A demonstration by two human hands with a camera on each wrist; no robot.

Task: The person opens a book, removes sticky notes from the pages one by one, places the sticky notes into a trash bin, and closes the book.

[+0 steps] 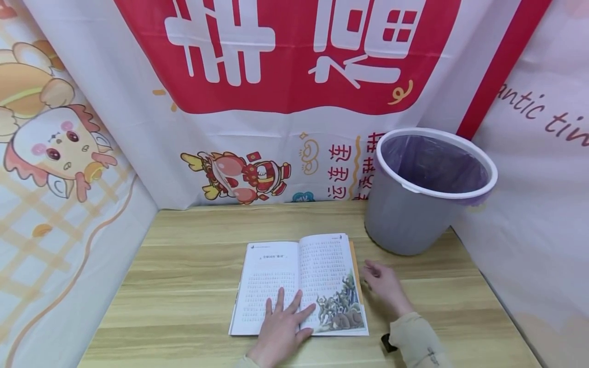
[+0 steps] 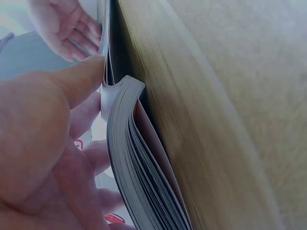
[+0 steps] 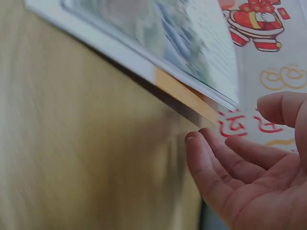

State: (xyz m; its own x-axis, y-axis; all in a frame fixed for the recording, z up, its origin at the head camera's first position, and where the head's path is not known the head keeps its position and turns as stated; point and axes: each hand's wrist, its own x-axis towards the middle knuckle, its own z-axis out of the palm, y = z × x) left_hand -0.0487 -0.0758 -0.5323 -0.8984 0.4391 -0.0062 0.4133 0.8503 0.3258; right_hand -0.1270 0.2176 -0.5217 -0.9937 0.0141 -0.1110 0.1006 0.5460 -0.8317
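An open book (image 1: 271,255) lies on the wooden table, with printed text on both pages and a picture of animals at the lower right. Spread across its lower middle, near the fold, is my left hand (image 1: 281,327), fingers straight and pressing on the pages. In the left wrist view the thick stack of pages (image 2: 129,143) shows edge-on beside that hand. Just off the book's right edge is my right hand (image 1: 384,283), holding nothing. The right wrist view shows its fingers (image 3: 199,153) loosely bent, close to the book's orange edge strip (image 3: 184,96).
A grey bin (image 1: 400,214) with a white rim and purple liner stands at the table's back right corner. Printed cloths (image 1: 285,122) hang behind the wooden table (image 1: 184,286) and along both sides. Something black (image 1: 388,343) shows at the right sleeve.
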